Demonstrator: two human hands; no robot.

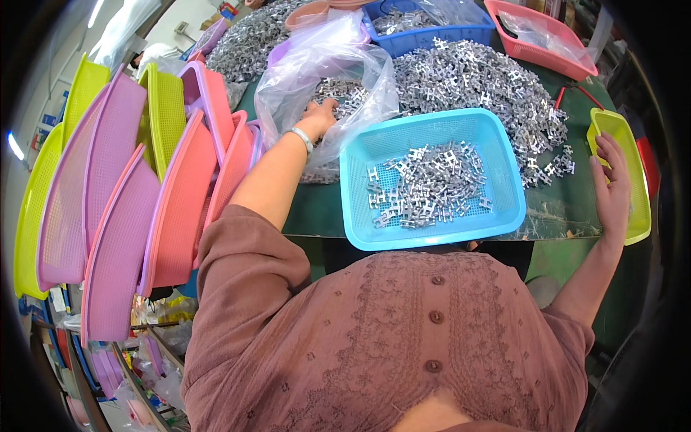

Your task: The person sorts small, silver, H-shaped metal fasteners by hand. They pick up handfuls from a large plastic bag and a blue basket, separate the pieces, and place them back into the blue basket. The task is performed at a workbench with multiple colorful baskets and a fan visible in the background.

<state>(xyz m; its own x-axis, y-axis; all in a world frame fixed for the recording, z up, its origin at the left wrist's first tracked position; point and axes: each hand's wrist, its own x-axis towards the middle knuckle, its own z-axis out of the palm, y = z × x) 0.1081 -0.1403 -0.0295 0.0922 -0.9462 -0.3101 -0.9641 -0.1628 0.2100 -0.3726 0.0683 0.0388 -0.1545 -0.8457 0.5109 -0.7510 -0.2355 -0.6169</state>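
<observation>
My left hand reaches into the mouth of a clear plastic bag. Its fingers look bent and slightly apart, with the tips down at small silvery H-shaped metal parts; I see nothing held in it. At the right, my right hand rests at the inner edge of a yellow-green basket, fingers stretched out and apart. Between my hands a light-blue plastic basket stands at the table's near edge. A loose heap of the same metal parts lies inside it.
Behind the blue basket spreads a large heap of metal parts on the green table. A dark-blue bin and a pink basket stand at the back. Stacked purple, coral and lime baskets crowd the left side.
</observation>
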